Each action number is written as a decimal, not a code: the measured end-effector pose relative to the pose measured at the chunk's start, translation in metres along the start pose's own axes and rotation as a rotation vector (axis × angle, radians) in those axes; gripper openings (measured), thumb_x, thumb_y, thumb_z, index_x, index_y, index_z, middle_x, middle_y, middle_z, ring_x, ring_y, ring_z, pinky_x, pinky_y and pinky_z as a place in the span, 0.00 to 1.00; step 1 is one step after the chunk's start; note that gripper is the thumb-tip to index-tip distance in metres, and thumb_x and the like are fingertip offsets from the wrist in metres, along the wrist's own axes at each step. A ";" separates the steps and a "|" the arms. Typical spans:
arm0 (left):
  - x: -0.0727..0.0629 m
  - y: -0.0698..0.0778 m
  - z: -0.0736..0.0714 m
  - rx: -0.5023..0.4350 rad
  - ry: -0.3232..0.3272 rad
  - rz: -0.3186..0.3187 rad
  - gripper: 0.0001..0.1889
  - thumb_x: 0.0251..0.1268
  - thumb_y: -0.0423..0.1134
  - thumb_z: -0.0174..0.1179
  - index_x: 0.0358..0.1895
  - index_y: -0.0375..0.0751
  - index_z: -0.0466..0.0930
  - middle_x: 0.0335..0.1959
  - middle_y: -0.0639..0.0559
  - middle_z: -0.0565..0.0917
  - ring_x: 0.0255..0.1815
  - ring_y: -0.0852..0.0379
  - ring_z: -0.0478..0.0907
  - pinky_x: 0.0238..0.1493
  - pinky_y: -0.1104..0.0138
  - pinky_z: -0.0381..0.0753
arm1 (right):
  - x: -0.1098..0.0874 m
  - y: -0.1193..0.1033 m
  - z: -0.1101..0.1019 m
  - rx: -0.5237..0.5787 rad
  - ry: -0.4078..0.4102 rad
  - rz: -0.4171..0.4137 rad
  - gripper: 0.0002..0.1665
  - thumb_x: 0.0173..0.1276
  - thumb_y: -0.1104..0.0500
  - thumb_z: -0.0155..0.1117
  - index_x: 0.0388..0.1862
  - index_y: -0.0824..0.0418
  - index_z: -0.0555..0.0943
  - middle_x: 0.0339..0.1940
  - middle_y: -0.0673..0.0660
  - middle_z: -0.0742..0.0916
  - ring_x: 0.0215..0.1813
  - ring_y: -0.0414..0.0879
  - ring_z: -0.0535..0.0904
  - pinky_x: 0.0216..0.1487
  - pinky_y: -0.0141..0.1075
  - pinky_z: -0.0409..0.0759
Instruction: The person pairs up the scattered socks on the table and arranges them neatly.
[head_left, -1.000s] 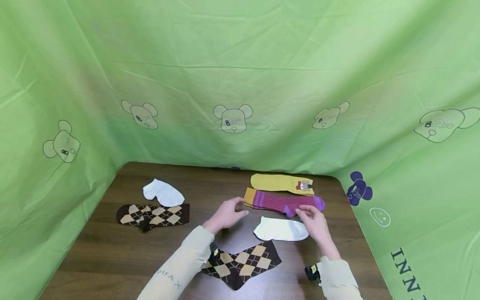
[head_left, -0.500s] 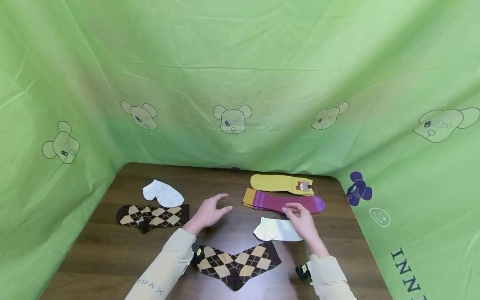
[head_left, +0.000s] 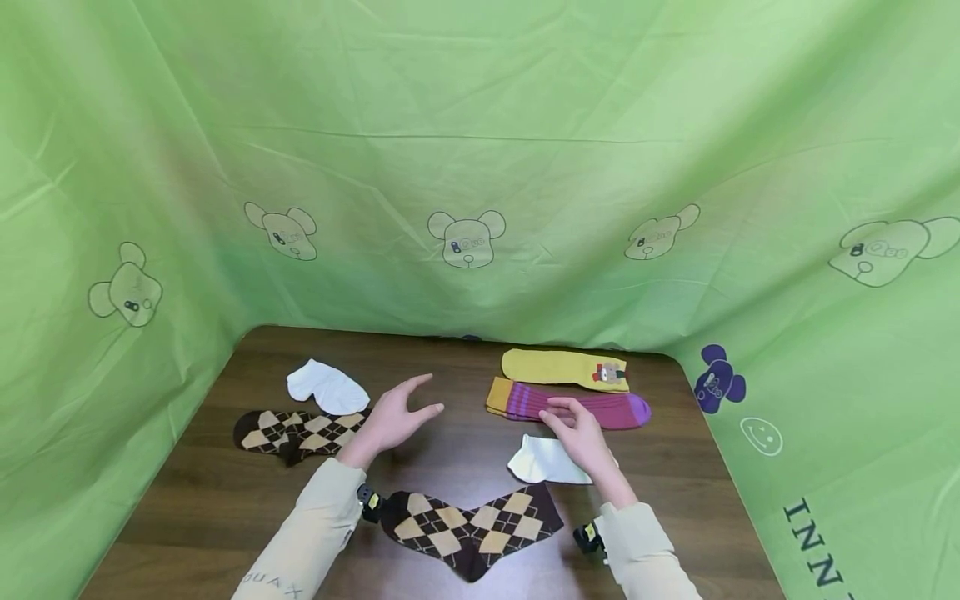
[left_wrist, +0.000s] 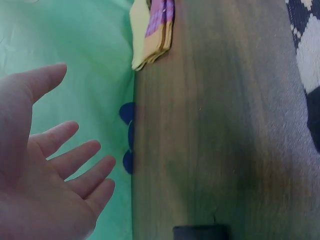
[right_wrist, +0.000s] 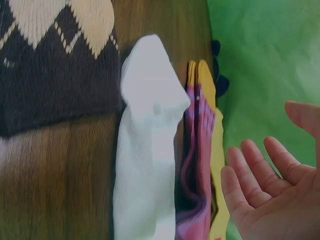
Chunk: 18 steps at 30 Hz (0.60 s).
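2 empty hands: left hand [head_left: 392, 419] fingers spread wide, right hand [head_left: 577, 432] fingers relaxed, apart. Orange-cuffed magenta ribbed knit socks [head_left: 613, 410] lie just beyond flat white knit ankle sock [head_left: 542, 458]; dragging the right hand low could skew them.

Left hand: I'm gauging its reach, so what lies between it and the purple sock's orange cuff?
The head view shows only bare tabletop between the left hand and the orange cuff.
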<state>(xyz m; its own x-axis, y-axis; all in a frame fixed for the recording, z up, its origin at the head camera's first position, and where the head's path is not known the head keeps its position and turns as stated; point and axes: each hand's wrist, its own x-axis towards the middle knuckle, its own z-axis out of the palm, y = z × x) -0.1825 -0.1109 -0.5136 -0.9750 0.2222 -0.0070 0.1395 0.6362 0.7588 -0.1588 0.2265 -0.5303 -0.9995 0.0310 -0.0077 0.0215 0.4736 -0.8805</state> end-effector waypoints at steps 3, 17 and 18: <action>-0.001 -0.001 -0.006 -0.016 0.008 -0.007 0.38 0.69 0.56 0.65 0.77 0.43 0.66 0.74 0.42 0.69 0.74 0.40 0.64 0.70 0.45 0.64 | 0.000 -0.005 0.005 0.001 -0.018 -0.023 0.26 0.73 0.54 0.68 0.63 0.68 0.78 0.54 0.65 0.86 0.55 0.61 0.83 0.58 0.54 0.78; -0.009 -0.024 -0.036 0.009 0.041 -0.003 0.40 0.70 0.55 0.64 0.77 0.37 0.63 0.74 0.35 0.66 0.74 0.35 0.62 0.70 0.43 0.63 | 0.002 -0.025 0.036 0.039 -0.113 -0.085 0.30 0.71 0.55 0.70 0.66 0.68 0.76 0.58 0.71 0.83 0.59 0.64 0.81 0.60 0.55 0.77; -0.010 -0.026 -0.040 0.012 0.045 -0.001 0.40 0.70 0.54 0.64 0.77 0.36 0.63 0.74 0.34 0.66 0.73 0.34 0.63 0.70 0.43 0.63 | 0.003 -0.026 0.039 0.036 -0.118 -0.094 0.30 0.71 0.54 0.70 0.66 0.67 0.76 0.59 0.70 0.83 0.59 0.65 0.81 0.60 0.55 0.77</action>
<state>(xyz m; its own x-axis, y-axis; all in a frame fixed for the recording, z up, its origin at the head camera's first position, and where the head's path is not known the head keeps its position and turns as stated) -0.1836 -0.1586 -0.5072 -0.9819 0.1881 0.0220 0.1405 0.6455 0.7507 -0.1634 0.1801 -0.5255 -0.9929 -0.1167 0.0222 -0.0715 0.4374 -0.8964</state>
